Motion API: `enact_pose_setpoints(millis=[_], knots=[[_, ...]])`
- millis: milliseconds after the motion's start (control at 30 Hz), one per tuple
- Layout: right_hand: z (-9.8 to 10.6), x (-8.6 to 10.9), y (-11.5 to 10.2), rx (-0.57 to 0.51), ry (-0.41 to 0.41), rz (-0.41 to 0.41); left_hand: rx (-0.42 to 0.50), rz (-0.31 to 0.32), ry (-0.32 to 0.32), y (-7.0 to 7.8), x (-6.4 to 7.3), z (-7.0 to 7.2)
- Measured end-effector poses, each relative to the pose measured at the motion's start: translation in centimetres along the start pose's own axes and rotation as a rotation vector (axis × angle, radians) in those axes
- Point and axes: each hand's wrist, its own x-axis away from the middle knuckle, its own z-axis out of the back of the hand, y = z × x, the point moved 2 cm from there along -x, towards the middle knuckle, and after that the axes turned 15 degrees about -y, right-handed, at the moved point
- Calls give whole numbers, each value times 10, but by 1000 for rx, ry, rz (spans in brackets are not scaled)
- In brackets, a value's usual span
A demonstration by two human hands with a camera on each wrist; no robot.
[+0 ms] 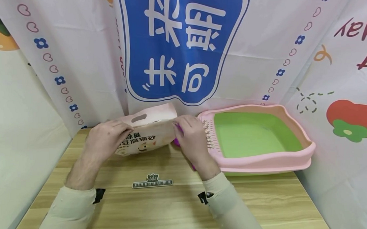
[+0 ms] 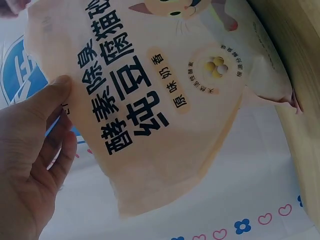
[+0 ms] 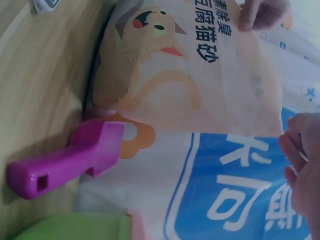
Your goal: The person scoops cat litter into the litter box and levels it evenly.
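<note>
As we look down from the head view, a peach bag (image 1: 151, 137) stands at the back of the wooden surface (image 1: 162, 213), close to the white curtain (image 1: 93, 57), with its printed front turned toward us and a handle slot cut through its paler upper part. We see the left hand (image 1: 103, 139) gripping the bag's upper edge at the left, and in the left wrist view we make out its thumb lying on the printed front while the other fingers are curled on the far side. We find the right hand (image 1: 194, 141) at the upper right corner of the bag, its thumb and fingers pinching the edge there. Just beside the bag, between it and the tray, we notice a purple scoop (image 3: 65, 160) lying on the surface, partly hidden behind the right hand in the head view. To the right we have a pink-rimmed tray (image 1: 264, 160) with a green inside and a perforated pink panel along its left end. Nearer to us, in front of the bag and between the two forearms, we see a dark clip (image 1: 152, 181) patterned with piano keys, lying well apart from both hands
</note>
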Motion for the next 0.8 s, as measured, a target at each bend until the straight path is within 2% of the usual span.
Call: enact_pose_setpoints(millis=[100,200,467,633,800], knots=[[1,-3,-11,104,6,110,-15,-18,29,1,-1,0],[-2,-7,-19,166,-34,165,-25,-23,35,1,-2,0],[-13,-11,-25,236,-164,179,-31,-20,23,2,-3,0],[-15,-10,-24,262,-167,191,-35,7,7,2,-5,-1],[-17,-8,-23,254,-148,222,-30,8,12,2,-6,0]])
